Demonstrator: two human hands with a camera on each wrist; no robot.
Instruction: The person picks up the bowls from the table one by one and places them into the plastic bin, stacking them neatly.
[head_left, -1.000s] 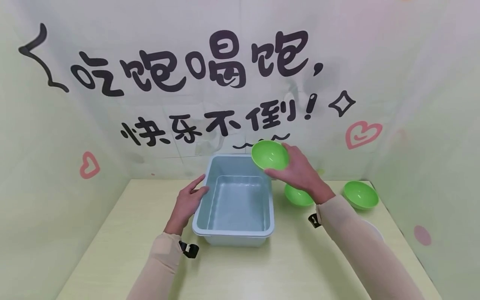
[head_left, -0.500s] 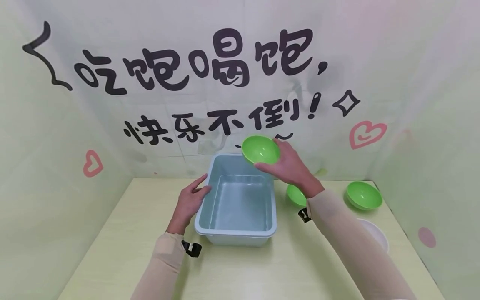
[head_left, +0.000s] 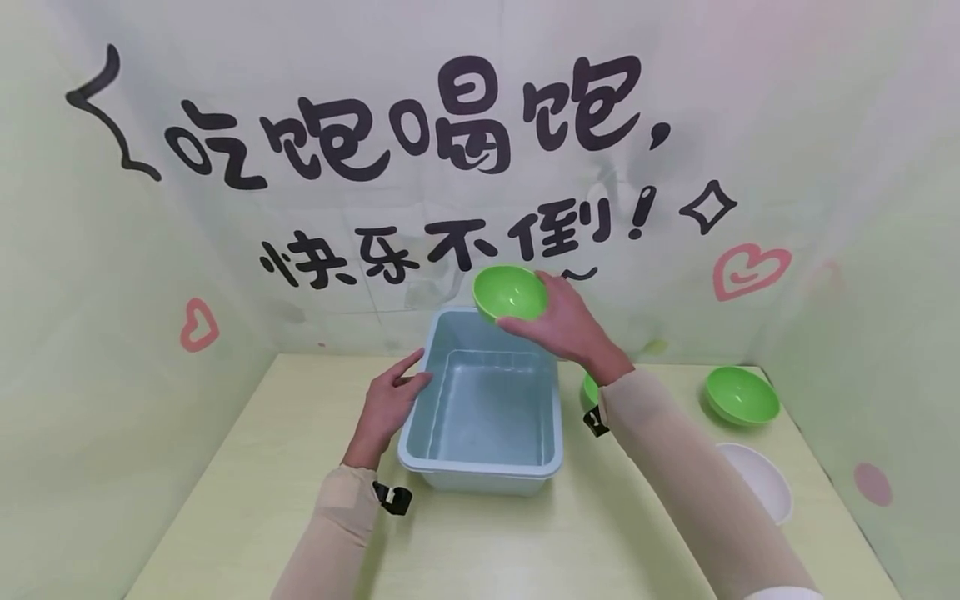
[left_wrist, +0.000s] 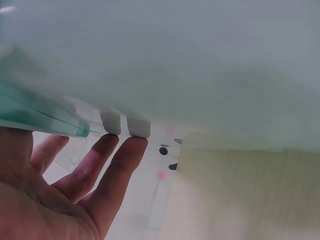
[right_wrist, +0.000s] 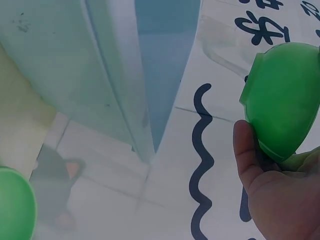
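A light blue rectangular basin [head_left: 491, 482] stands at the middle of the table. My left hand [head_left: 388, 407] grips its left rim, thumb over the edge; in the left wrist view the fingertips [left_wrist: 136, 145] touch the outer wall. Above the basin's far right corner, my right hand [head_left: 566, 323] holds a green bowl [head_left: 510, 292] by its side. The bowl is tilted, with its inside facing the head camera. In the right wrist view the thumb lies against the bowl's outer wall [right_wrist: 282, 100].
A second green bowl [head_left: 589, 390] stands right of the basin, mostly hidden by the right arm. Another green bowl [head_left: 742, 396] is at the table's far right corner, with a white dish [head_left: 765, 483] nearer, partly behind the sleeve. A lettered backdrop [head_left: 465, 242] rises behind.
My right hand has carried the green bowl leftward over the basin's far end. More of the white dish shows now. My left hand keeps its place on the rim; the view has shifted slightly.
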